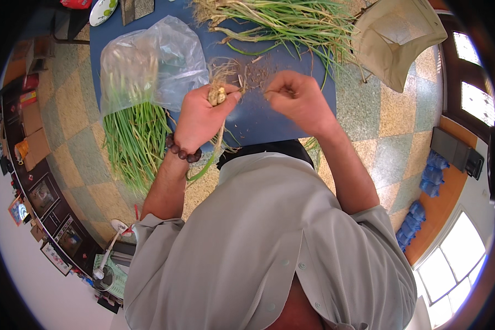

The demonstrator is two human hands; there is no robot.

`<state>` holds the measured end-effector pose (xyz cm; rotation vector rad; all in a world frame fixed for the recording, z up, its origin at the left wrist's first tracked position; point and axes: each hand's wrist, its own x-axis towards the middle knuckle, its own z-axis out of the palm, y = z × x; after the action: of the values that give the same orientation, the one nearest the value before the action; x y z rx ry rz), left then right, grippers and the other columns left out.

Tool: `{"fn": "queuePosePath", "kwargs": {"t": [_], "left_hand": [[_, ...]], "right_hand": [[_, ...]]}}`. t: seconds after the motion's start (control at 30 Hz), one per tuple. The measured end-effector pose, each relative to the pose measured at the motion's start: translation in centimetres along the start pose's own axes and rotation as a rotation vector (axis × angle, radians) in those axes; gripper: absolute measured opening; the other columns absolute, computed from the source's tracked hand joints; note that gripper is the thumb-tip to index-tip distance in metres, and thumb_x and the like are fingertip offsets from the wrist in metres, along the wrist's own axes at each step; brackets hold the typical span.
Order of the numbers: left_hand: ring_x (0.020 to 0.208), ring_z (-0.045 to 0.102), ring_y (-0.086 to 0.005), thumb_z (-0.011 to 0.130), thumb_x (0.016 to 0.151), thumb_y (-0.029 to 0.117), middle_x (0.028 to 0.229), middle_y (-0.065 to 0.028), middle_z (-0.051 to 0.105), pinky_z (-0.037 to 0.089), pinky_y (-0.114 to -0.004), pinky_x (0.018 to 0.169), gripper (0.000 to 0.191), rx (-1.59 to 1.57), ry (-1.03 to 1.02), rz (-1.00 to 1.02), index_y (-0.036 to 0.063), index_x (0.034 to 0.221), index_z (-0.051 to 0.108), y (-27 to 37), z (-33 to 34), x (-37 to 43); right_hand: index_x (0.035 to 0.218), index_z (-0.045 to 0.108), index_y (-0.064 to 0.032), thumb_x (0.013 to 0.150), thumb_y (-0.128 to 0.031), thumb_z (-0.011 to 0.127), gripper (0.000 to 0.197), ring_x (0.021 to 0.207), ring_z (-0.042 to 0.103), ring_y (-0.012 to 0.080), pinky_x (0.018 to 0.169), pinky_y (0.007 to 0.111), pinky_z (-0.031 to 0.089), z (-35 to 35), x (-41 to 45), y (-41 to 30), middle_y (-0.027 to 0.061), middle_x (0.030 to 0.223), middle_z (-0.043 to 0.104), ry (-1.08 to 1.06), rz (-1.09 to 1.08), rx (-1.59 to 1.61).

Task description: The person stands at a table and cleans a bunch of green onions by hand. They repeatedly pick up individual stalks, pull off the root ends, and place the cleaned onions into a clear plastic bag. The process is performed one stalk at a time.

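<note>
My left hand (pixel 204 111), with a dark bead bracelet at its wrist, holds a few green onions (pixel 217 95) by their pale bulbs, roots up and stalks hanging below. My right hand (pixel 299 101) is a little to the right, its fingers curled together around dry brownish scraps. Soil and dry bits (pixel 260 74) lie on the blue table (pixel 251 123) beyond and between the hands. On the left, a clear plastic bag (pixel 177 62) partly covers a large bunch of green onions (pixel 136 140) hanging over the table edge. Another pile of green onions (pixel 280 20) lies at the far side.
A beige fabric chair (pixel 400 49) stands at the table's right. A plate (pixel 103 11) with green items is at the far left corner, beside a grey-brown object (pixel 137 10). A fan (pixel 107 268) stands on the floor at lower left. Blue plastic-wrapped packs (pixel 412 222) line the right wall.
</note>
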<state>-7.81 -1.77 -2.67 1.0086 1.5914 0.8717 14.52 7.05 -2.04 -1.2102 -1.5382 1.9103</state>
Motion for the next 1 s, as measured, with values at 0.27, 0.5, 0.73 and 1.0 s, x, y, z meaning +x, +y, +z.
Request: {"fn": "queuePosePath", "kwargs": {"t": [0.27, 0.5, 0.73, 1.0], "left_hand": [[0.07, 0.068, -0.0108, 0.071, 0.101, 0.012, 0.102, -0.0135, 0.078, 0.049, -0.025, 0.051, 0.02, -0.562, 0.121, -0.081, -0.004, 0.113, 0.071, 0.6, 1.2, 6.4], [0.099, 0.077, -0.0293, 0.071, 0.101, 0.014, 0.116, -0.0182, 0.076, 0.057, -0.032, 0.068, 0.032, -0.925, 0.276, 0.008, -0.0054, 0.126, 0.063, 0.1, 1.7, 20.3], [0.071, 0.058, -0.0159, 0.074, 0.1, 0.018, 0.094, -0.0094, 0.065, 0.05, -0.033, 0.059, 0.027, -0.853, 0.132, -0.185, -0.0024, 0.115, 0.063, -1.6, -0.4, 16.6], [0.1, 0.073, -0.0268, 0.056, 0.11, 0.013, 0.116, -0.0124, 0.064, 0.062, -0.039, 0.083, 0.052, -0.74, -0.333, -0.118, -0.0024, 0.153, 0.032, 1.9, 0.4, 5.1]], "right_hand": [[0.085, 0.055, -0.007, 0.092, -0.003, 0.055, 0.008, 0.052, 0.028, 0.0054, 0.044, 0.023, 0.023, -7.7, -2.9, 2.4, -0.0041, 0.068, 0.038, 0.235, 0.095, 0.805], [0.086, 0.051, -0.0099, 0.09, -0.012, 0.053, 0.005, 0.054, 0.031, 0.009, 0.045, 0.025, 0.026, -12.7, -7.7, 2.1, 0.0012, 0.074, 0.044, 0.369, -0.038, 0.883], [0.084, 0.05, -0.0071, 0.091, -0.011, 0.054, 0.009, 0.052, 0.041, 0.0116, 0.044, 0.025, 0.032, -11.3, -7.0, 3.9, 0.0093, 0.078, 0.053, 0.209, -0.038, 0.891], [0.088, 0.059, -0.0031, 0.091, -0.002, 0.06, 0.004, 0.056, 0.044, 0.0096, 0.047, 0.025, 0.03, -5.4, -2.0, 0.8, 0.0064, 0.077, 0.056, 0.049, 0.055, 0.622]]}}
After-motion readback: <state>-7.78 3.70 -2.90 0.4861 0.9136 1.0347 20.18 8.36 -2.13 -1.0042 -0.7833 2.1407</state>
